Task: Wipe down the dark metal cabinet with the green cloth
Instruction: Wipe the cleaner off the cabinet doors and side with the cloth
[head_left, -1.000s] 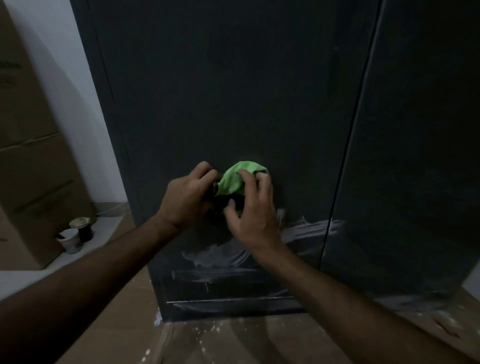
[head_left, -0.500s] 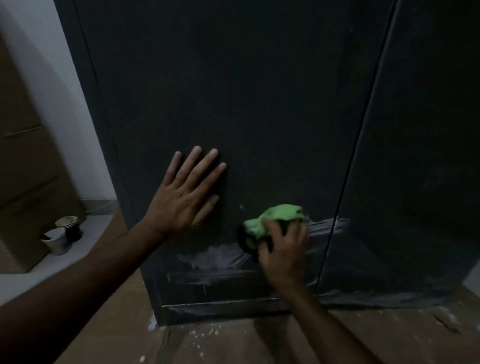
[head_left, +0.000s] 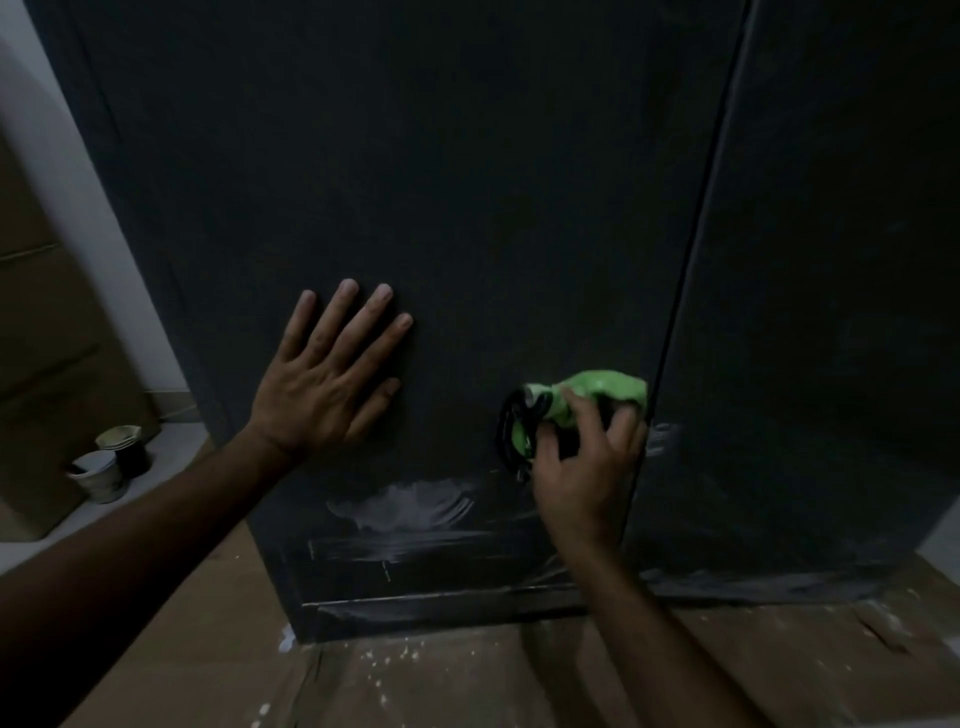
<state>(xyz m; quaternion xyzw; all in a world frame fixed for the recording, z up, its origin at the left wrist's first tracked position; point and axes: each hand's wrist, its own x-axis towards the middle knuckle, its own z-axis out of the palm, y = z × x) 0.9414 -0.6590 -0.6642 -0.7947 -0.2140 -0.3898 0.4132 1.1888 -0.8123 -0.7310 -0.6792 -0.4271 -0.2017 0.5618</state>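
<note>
Fingers (head_left: 626, 423) of right hand (head_left: 582, 467) curl round green cloth (head_left: 605, 389), bunched against cabinet (head_left: 519, 182) by door seam | left hand (head_left: 322, 384) flat, spread, bracing | white smears (head_left: 410, 506) lie below-left of cloth, nearer right hand

The cabinet (head_left: 519, 182) is tall, dark and matte, standing upright on the floor, its front face filling most of the view. A thin vertical seam runs down its right part, dividing the wide left panel from a narrower right one. Low on the left panel, whitish smears and streaks spread above the cabinet's bottom ledge, and a small pale streak sits just right of the seam. The cloth (head_left: 605, 392) is bright green, bunched into a wad, pressed against the left panel just left of the seam, above the smears. Something dark and looped is bundled at the cloth's left end; what it is cannot be told.
</note>
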